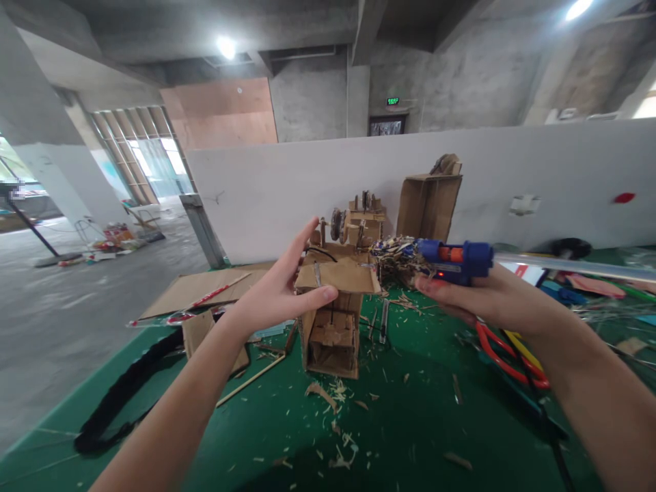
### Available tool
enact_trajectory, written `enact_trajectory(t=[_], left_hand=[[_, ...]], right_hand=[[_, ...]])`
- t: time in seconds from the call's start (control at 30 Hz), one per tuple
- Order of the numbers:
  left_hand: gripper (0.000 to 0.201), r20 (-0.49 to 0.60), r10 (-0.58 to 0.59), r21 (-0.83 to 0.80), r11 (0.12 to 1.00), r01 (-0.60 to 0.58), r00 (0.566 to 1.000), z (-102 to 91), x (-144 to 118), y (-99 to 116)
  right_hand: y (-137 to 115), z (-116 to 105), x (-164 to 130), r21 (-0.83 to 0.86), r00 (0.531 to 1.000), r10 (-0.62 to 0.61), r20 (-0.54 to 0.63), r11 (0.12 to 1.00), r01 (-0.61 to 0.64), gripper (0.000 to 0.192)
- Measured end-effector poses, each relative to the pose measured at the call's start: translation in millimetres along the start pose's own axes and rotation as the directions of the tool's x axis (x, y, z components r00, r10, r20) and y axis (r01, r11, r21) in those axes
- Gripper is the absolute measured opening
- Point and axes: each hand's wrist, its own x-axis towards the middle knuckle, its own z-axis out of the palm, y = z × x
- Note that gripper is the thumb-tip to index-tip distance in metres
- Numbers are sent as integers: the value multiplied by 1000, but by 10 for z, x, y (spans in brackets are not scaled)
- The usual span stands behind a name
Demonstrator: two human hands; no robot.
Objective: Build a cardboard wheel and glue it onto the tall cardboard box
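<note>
A cardboard model stands upright on the green table, with a flat top plate and a recess holding a smaller cardboard piece. My left hand grips its upper left side, thumb on the top plate and fingers reaching behind. Cardboard discs on a stick show at its back. In my right hand is a blue hot glue gun, nozzle pointing left toward the model's right edge. Shavings and glue strands cover the nozzle end, hiding the tip. A long clear glue stick extends from its rear.
A tall cardboard box piece stands behind, near the white partition. Scissors with red handles lie at right. Cardboard sheets, a black band and a thin wooden stick lie at left. Scraps litter the green table.
</note>
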Motion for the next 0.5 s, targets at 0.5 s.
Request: enact_trajectory(t=[0.5], left_hand=[[87,-3,12,7,1000,-12,1000,-7,-10,-21]], right_hand=[[54,-83,-19,66,998,-28,-48,997,31,41]])
